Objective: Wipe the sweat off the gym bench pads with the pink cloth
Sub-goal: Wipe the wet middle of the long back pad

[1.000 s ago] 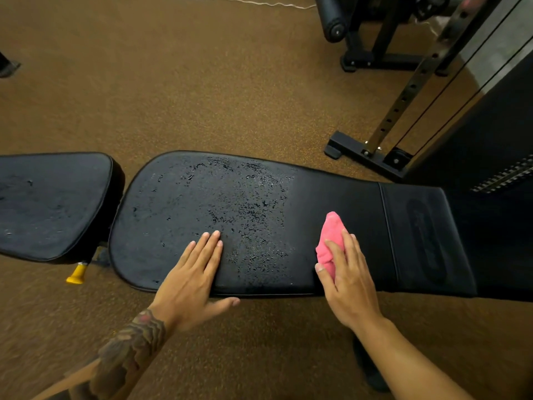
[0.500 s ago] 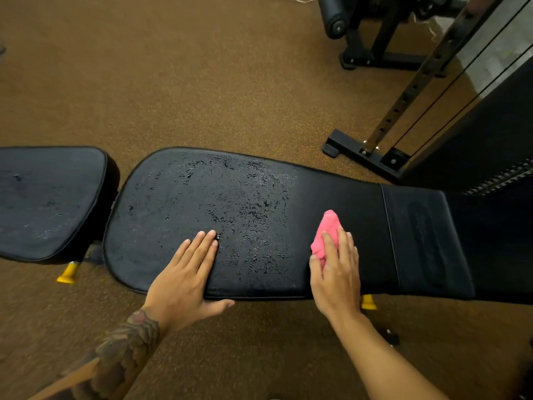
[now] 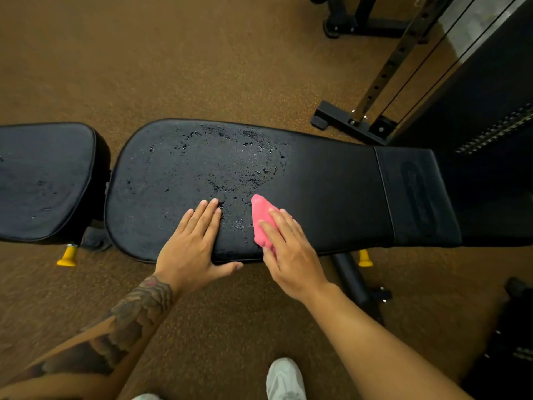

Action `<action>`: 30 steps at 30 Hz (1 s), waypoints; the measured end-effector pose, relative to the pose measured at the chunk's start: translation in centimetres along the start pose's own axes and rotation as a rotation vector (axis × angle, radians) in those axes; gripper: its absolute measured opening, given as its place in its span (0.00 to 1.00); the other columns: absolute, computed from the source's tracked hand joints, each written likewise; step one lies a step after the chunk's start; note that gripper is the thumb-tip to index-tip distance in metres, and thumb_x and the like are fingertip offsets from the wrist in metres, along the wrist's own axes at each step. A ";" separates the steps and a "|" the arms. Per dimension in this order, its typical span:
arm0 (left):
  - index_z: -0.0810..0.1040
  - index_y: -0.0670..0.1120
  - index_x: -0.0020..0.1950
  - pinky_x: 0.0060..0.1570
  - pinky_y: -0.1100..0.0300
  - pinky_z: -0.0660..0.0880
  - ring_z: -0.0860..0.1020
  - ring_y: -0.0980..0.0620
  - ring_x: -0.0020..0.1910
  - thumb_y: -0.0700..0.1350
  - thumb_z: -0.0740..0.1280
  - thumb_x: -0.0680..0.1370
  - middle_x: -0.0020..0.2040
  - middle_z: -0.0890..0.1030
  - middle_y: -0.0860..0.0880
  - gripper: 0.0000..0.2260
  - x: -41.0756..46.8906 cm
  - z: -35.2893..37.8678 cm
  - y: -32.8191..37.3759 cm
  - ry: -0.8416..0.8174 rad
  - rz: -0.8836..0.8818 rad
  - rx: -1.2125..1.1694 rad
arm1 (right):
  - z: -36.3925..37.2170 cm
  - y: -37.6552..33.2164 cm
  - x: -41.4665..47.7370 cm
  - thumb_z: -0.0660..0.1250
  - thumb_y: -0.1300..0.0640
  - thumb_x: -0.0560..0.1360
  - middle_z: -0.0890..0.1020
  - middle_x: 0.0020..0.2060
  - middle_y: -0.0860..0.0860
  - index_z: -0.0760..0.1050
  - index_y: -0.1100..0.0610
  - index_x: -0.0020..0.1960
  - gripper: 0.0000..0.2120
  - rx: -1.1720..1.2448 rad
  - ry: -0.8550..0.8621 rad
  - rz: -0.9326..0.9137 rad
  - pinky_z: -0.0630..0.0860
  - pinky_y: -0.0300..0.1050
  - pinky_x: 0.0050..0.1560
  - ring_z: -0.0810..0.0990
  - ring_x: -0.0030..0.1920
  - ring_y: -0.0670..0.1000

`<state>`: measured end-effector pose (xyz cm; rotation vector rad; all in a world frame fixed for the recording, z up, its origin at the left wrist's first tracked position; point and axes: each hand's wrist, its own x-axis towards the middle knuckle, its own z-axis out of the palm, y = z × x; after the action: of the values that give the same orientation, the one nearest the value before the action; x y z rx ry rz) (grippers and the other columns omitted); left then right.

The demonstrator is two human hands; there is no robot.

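The pink cloth [image 3: 261, 222] lay bunched on the long back pad [image 3: 331, 192] of the gym bench, close to the near edge of the pad. The right hand [image 3: 291, 255] pressed it down from above. The fingers [image 3: 277, 223] of this hand were stretched out and close together over the right part of the cloth, so the cloth was under them and not clamped between them. The pointed far end of the cloth stuck out past the fingertips, toward the middle of the pad.

The left hand [image 3: 190, 246] lay flat on the same pad, just beside the cloth on its left but apart from it. Its fingers [image 3: 204, 217] were straight and together, and the thumb pointed to the right along the near edge of the pad. It held nothing.

Sweat droplets [image 3: 230, 163] covered the left half of the back pad, also in the narrow gap between the two hands. The right part of the pad looked dry and matte. The separate seat pad [image 3: 43, 183] was at the left, with a few wet marks on it. A yellow knob [image 3: 67, 256] was visible under the bench frame, and a white shoe [image 3: 285, 379] stood on the brown floor [image 3: 173, 67] below.
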<state>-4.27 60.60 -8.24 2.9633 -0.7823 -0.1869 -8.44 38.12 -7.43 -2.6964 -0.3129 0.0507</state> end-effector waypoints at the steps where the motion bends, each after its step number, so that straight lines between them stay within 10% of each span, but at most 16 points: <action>1: 0.60 0.35 0.76 0.75 0.44 0.55 0.54 0.42 0.78 0.76 0.57 0.69 0.79 0.57 0.40 0.52 0.0 -0.1 0.0 -0.001 0.000 0.003 | -0.3 0.6 -0.9 0.57 0.53 0.78 0.64 0.75 0.56 0.67 0.57 0.72 0.23 -0.020 -0.017 -0.006 0.57 0.54 0.75 0.58 0.76 0.56; 12: 0.58 0.35 0.77 0.75 0.44 0.53 0.52 0.42 0.78 0.77 0.52 0.71 0.79 0.55 0.39 0.52 0.1 0.0 -0.1 -0.030 0.010 0.029 | -1.9 4.1 4.6 0.58 0.51 0.79 0.55 0.77 0.61 0.62 0.58 0.75 0.26 -0.067 0.077 0.317 0.52 0.61 0.75 0.52 0.77 0.63; 22: 0.60 0.34 0.76 0.74 0.44 0.55 0.54 0.41 0.78 0.76 0.54 0.71 0.78 0.57 0.38 0.51 0.2 0.1 -0.1 -0.012 0.012 0.018 | 0.2 0.4 -1.7 0.55 0.55 0.79 0.64 0.75 0.57 0.66 0.59 0.73 0.23 -0.035 -0.049 -0.055 0.56 0.55 0.75 0.59 0.76 0.59; 30: 0.59 0.34 0.76 0.74 0.43 0.55 0.53 0.41 0.78 0.77 0.52 0.71 0.78 0.56 0.38 0.52 0.1 0.3 -0.3 -0.011 0.017 0.042 | -3.2 6.7 5.4 0.55 0.54 0.78 0.64 0.73 0.62 0.68 0.63 0.70 0.23 0.008 0.104 0.313 0.57 0.59 0.74 0.59 0.74 0.64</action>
<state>-4.10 60.77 -8.58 2.9960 -0.8217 -0.1878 -1.48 32.08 -7.27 -2.7037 0.1412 0.0034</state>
